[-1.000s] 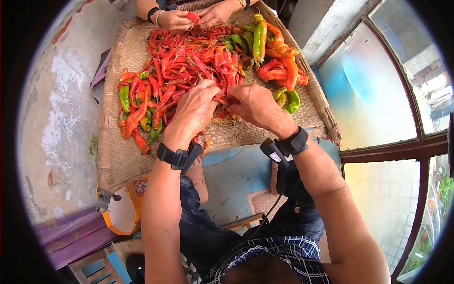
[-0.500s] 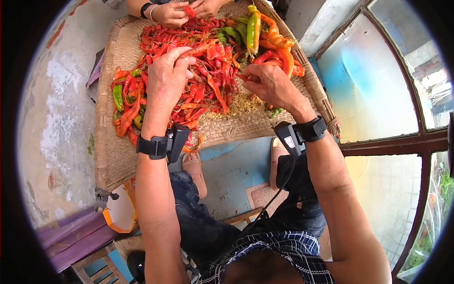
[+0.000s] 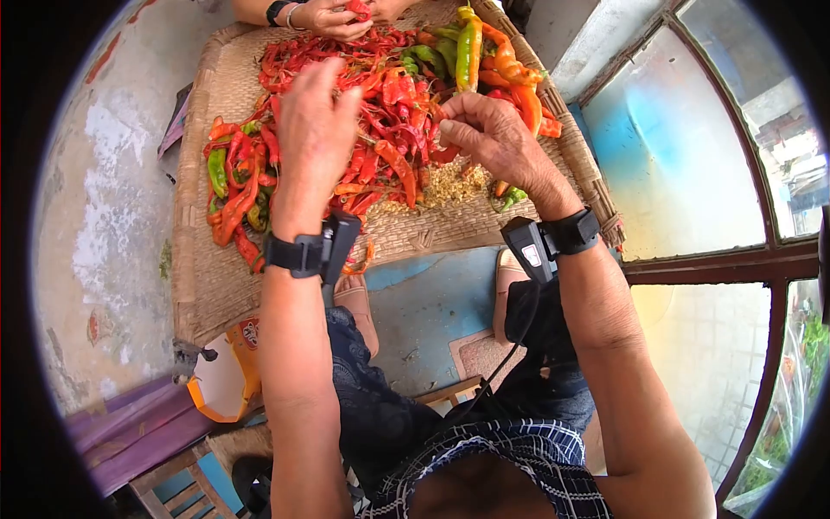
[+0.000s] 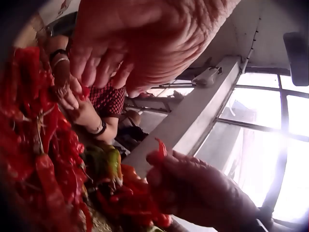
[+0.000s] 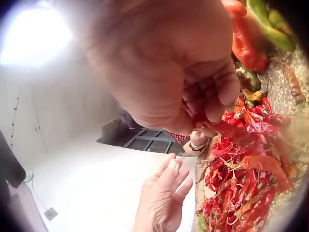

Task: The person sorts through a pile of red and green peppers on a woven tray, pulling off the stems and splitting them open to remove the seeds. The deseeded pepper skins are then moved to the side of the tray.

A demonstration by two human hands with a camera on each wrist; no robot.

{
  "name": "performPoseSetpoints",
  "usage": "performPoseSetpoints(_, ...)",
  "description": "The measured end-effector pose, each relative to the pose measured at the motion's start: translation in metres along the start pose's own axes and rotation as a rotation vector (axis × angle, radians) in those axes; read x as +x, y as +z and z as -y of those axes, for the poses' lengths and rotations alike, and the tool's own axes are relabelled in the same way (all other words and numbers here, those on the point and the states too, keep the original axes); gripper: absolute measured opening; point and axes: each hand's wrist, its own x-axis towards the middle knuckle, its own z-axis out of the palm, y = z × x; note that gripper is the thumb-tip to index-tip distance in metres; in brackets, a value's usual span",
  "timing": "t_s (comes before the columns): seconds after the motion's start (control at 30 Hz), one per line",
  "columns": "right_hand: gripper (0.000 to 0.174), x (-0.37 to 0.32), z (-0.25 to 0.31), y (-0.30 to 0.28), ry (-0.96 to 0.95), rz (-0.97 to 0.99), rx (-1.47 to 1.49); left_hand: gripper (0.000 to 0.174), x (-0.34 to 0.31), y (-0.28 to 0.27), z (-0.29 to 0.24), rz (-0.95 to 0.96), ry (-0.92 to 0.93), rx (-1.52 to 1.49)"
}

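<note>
Over the left part of a heap of red chili peppers (image 3: 380, 86), my left hand (image 3: 316, 134) is raised with nothing visible in it. Its fingers look extended in the right wrist view, where that hand (image 5: 161, 198) shows beyond the heap. My right hand (image 3: 494, 138) is at the heap's right side, thumb and fingertips pinching a red chili pepper (image 4: 161, 146). The fingers hide part of this pepper. Below that hand, pale yellow seeds (image 3: 454, 186) lie scattered on the woven tray (image 3: 285, 303).
Across the tray, another person's hands (image 3: 333, 19) hold a red piece. Larger green and orange peppers (image 3: 469, 52) lie at the tray's far right. Mixed peppers (image 3: 232, 195) lie at left. A window (image 3: 683, 156) borders the right, a wall (image 3: 112, 190) the left.
My hands have parted from close together at the heap's front. The left moved left and farther out, its fingers now free of the reddish pepper; the right moved right.
</note>
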Motion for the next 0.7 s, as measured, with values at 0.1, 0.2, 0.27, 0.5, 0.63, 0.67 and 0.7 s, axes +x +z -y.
performPoseSetpoints(0.1,0.015,0.002,0.016,-0.001,0.079,-0.005,0.116,0.032,-0.012,-0.001,-0.046,0.289,-0.208,-0.500)
performPoseSetpoints(0.2,0.024,0.001,0.013,-0.004,0.136,0.016,0.148,0.029,-0.024,0.002,-0.054,0.488,-0.184,-0.593)
performPoseSetpoints(0.27,0.023,0.001,0.009,-0.003,0.063,0.039,0.233,0.028,-0.026,0.003,-0.056,0.606,-0.172,-0.631)
performPoseSetpoints(0.5,0.019,-0.007,-0.023,-0.013,-0.130,-0.040,-0.456,0.026,-0.007,-0.005,-0.014,0.285,-0.218,-0.198)
performPoseSetpoints(0.63,0.013,-0.017,-0.023,-0.007,-0.040,0.199,-0.872,0.045,0.006,-0.015,0.005,-0.141,-0.083,0.192)
performPoseSetpoints(0.67,0.011,-0.017,-0.025,-0.005,-0.030,0.227,-0.997,0.045,0.006,-0.016,0.007,-0.091,-0.124,0.119)
performPoseSetpoints(0.7,0.011,-0.018,-0.031,-0.003,-0.052,0.205,-1.032,0.046,0.002,-0.013,0.008,-0.014,-0.140,0.060)
